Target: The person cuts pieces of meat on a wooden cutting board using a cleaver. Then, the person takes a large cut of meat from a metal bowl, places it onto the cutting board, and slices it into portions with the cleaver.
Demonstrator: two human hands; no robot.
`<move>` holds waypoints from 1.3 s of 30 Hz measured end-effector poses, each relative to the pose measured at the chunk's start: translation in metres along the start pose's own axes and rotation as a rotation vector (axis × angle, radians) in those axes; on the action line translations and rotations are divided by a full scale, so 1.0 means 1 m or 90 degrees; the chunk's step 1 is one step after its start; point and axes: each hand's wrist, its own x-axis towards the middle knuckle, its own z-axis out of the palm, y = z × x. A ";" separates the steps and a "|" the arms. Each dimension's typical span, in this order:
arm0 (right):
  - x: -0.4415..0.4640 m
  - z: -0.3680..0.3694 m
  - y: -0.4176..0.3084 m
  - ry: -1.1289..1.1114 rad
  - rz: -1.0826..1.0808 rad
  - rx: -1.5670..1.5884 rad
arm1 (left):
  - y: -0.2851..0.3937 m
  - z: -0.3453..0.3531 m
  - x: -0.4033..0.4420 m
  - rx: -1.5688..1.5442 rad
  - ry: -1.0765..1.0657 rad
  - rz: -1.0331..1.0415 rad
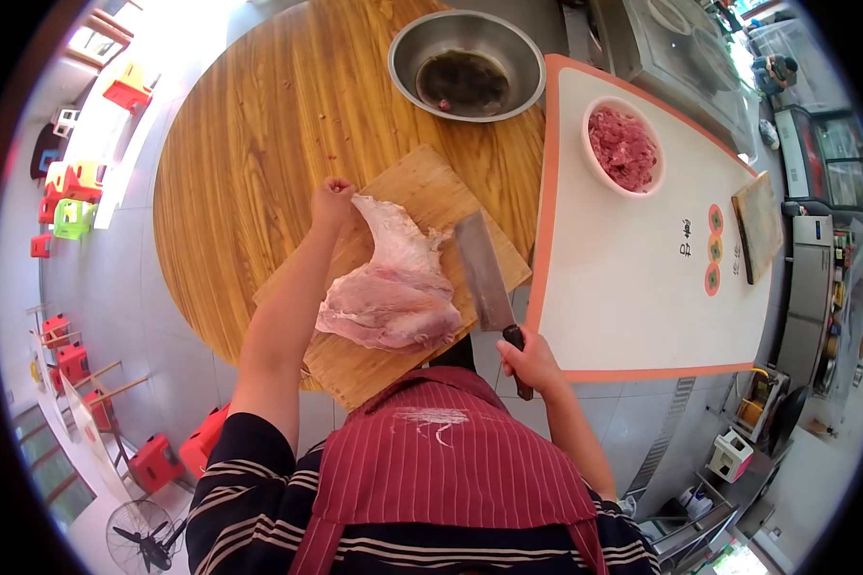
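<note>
Cleaver with a broad grey steel blade and a dark handle [485,273] lies along the right flank of a raw, pink-and-white joint of meat [395,287]

The worker's right hand [535,362] is clamped around the handle, beyond the near right side of the rectangular light-wood cutting board [347,369]. From that grip the blade reaches forward and slightly left across the board's right side, while the joint lies to the left. Whether the steel rests on the wood or is held above it cannot be told from this angle.

The joint sits on the board, its thick end toward the maroon striped apron [451,450] and its narrow end pointing away and a little left, so that its long axis runs roughly alongside the blade. The left hand [333,203] is at the narrow tip, fingers curled inward; whether they pinch the meat or merely touch it cannot be made out. The left is the nearer hand to that tip, the right the nearer to the thick end's right side. Beneath the board spreads a round, wood-grained table [230,163].
</note>
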 end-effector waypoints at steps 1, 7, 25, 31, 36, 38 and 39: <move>0.001 -0.001 -0.001 -0.002 -0.001 -0.001 | -0.007 -0.001 0.010 -0.005 0.012 0.022; 0.006 0.000 -0.004 0.001 -0.013 0.013 | 0.000 -0.013 0.007 0.059 0.021 0.069; 0.024 0.016 -0.037 -0.038 0.003 0.046 | 0.014 0.011 -0.014 0.249 -0.266 0.220; 0.051 0.054 -0.047 -0.103 -0.021 0.253 | 0.021 -0.006 -0.003 0.254 -0.295 0.180; 0.066 0.092 -0.064 -0.139 -0.002 0.336 | 0.036 -0.014 -0.002 0.276 -0.318 0.188; 0.079 0.108 -0.065 -0.124 -0.031 0.297 | 0.036 -0.013 0.000 0.300 -0.326 0.204; 0.085 0.114 -0.070 -0.110 -0.048 0.317 | 0.039 -0.014 -0.002 0.302 -0.325 0.204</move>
